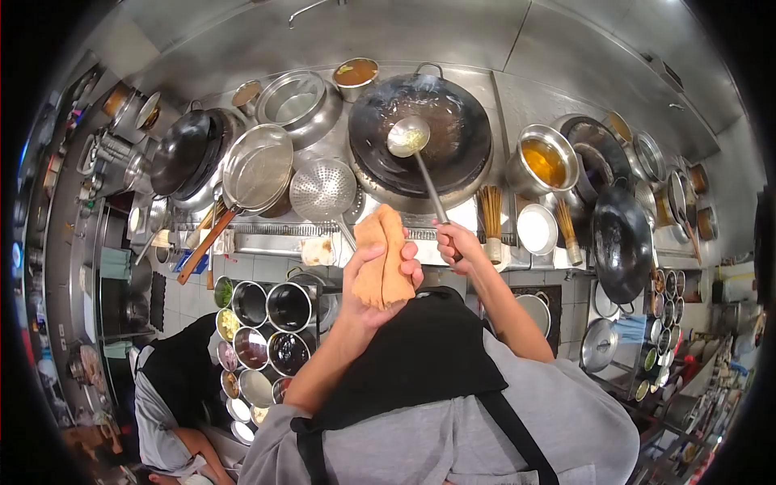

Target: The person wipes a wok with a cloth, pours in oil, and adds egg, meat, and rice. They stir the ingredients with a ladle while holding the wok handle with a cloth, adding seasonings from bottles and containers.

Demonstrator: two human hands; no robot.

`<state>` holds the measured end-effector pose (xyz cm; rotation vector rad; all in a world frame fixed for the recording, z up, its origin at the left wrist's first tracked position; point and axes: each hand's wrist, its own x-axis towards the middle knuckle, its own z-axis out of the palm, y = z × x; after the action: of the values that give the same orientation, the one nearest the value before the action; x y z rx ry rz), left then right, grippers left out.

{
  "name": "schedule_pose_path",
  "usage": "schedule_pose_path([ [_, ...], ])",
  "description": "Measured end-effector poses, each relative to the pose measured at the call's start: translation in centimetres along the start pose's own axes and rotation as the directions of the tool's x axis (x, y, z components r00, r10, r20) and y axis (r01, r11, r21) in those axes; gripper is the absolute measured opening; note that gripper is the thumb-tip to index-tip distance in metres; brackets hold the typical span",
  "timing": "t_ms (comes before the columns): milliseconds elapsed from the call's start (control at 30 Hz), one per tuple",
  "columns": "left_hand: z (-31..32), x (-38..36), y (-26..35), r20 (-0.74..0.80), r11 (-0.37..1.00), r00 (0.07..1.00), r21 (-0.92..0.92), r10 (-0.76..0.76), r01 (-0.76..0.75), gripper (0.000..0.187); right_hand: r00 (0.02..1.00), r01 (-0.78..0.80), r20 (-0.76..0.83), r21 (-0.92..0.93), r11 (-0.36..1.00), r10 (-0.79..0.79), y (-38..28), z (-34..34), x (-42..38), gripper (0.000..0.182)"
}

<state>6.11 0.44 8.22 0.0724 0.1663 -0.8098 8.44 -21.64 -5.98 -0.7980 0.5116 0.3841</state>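
My left hand (370, 271) is wrapped round a folded orange cloth (381, 257), held in front of my black apron. The fingers of my right hand (459, 244) are closed on the handle of a metal ladle (409, 137). The ladle's bowl is over a large dark wok (461, 113) on the stove and has something pale in it. The wok's inside looks wet and shiny, with faint steam at its far edge. A perforated skimmer (322, 190) lies left of the wok, its handle pointing towards my left hand.
A wire strainer (257, 168) rests on a pot at the left. Right of the wok stand a pot of yellow liquid (544, 162), bamboo brushes (491, 214) and a white bowl (537, 229). Ingredient containers (291, 307) are at lower left, near another person's sleeve (158, 412).
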Motion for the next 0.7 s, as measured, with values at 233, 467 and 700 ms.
schedule_pose_path([
  [233, 1.8, -2.9, -1.1, -0.113, 0.938, 0.967, 0.293, 0.228, -0.187, 0.038, 0.914, -0.289, 0.404, 0.599, 0.747, 0.030, -1.2, 6.0, 0.4, 0.006],
  [467, 1.9, -0.1, -1.8, -0.112, 0.881, 0.988, 0.472, 0.107, -0.042, 0.035, 0.901, -0.203, 0.420, 0.639, 0.742, -0.114, -5.8, 4.7, -5.9, 0.012],
  [700, 2.8, 1.9, -2.7, -0.009, 0.759, 0.997, 0.647, -0.081, 0.067, 0.043, 0.972, 0.135, 0.115, 0.442, 0.887, -0.205, -9.0, -2.8, -13.7, 0.018],
])
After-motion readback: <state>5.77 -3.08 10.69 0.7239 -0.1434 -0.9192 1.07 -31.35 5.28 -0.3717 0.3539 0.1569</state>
